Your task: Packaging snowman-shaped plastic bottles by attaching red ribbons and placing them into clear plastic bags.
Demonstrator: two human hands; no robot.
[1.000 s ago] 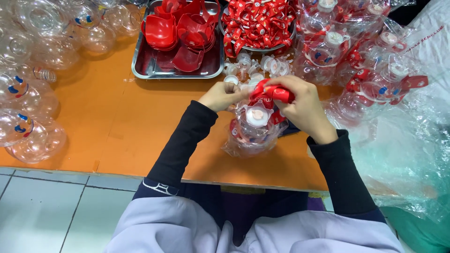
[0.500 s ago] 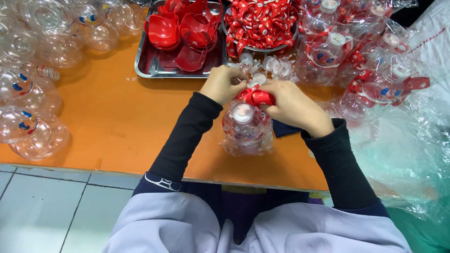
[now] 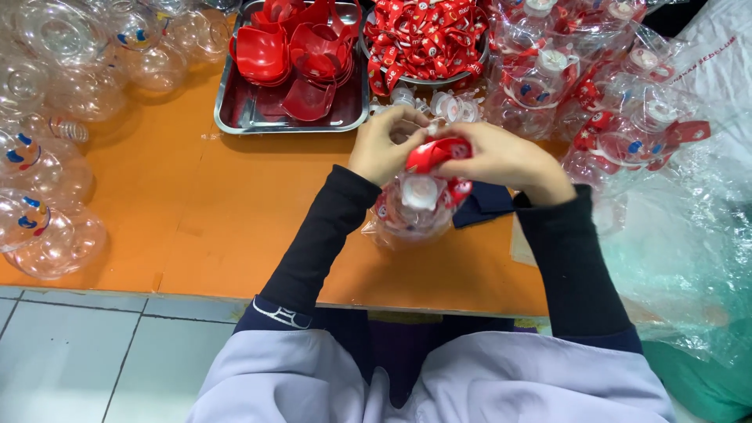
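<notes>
A clear round plastic bottle (image 3: 415, 210) with a white cap and red print stands near the middle of the orange desk (image 3: 204, 211). At its 12 o'clock, the left hand (image 3: 385, 146) and right hand (image 3: 493, 157) both pinch a red plastic strap piece (image 3: 433, 153).

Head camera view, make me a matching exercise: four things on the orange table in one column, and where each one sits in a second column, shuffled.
Things:
1. steel tray of red plastic pieces
2. round bowl of red ribbons
3. clear bottle with white cap
4. empty clear bottles

Places:
A. far edge of the table, just right of the tray
B. piled along the left side of the table
C. below both hands, near the table's front edge
D. far side of the table, left of the bowl

Pairs: 1-D, 2-A, 3-C, 4-B
</notes>
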